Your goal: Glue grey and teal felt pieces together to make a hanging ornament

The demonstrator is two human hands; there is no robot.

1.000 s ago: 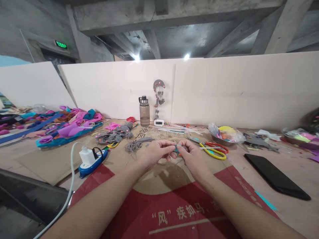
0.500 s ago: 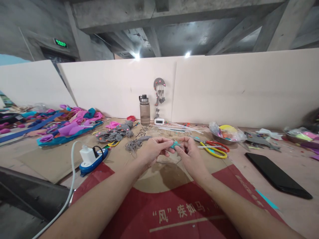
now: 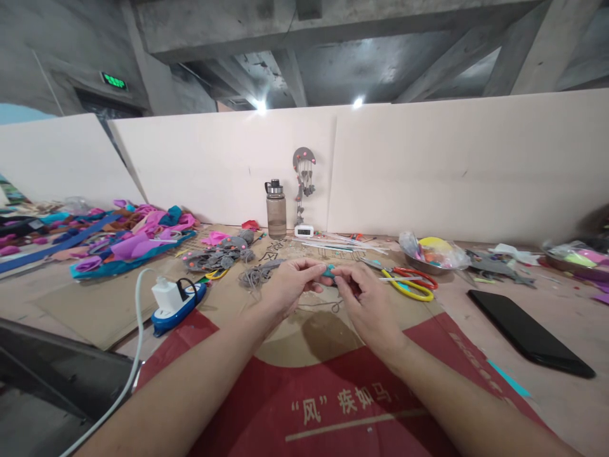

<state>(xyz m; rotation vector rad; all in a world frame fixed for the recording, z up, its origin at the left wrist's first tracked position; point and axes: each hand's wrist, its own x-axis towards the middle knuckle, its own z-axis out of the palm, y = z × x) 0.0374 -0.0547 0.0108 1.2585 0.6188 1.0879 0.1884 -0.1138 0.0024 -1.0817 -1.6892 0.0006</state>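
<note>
A small teal piece [image 3: 328, 271], perhaps felt, is pinched between my two hands above the cardboard. My left hand [image 3: 295, 284] closes thumb and fingers on its left side. From the right, my right hand [image 3: 362, 295] grips its other edge with bent fingers. A thin grey cord [image 3: 328, 303] hangs in a loop below the hands. Just left of my left hand lies a tangle of grey yarn [image 3: 255, 275]. Scissors with yellow and red handles [image 3: 412, 282] rest to the right of my right hand.
A water bottle [image 3: 276, 209] and a small clock [image 3: 303, 231] stand at the back under a grey hanging ornament [image 3: 304, 171]. A blue power strip [image 3: 178, 310] lies left, a black phone [image 3: 528, 330] right. Grey felt pieces [image 3: 216, 254] and a bowl [image 3: 432, 260] sit farther back.
My right hand has turned, its fingers now curled more over the teal piece. Less of the teal piece shows, and more of the cord below is visible.
</note>
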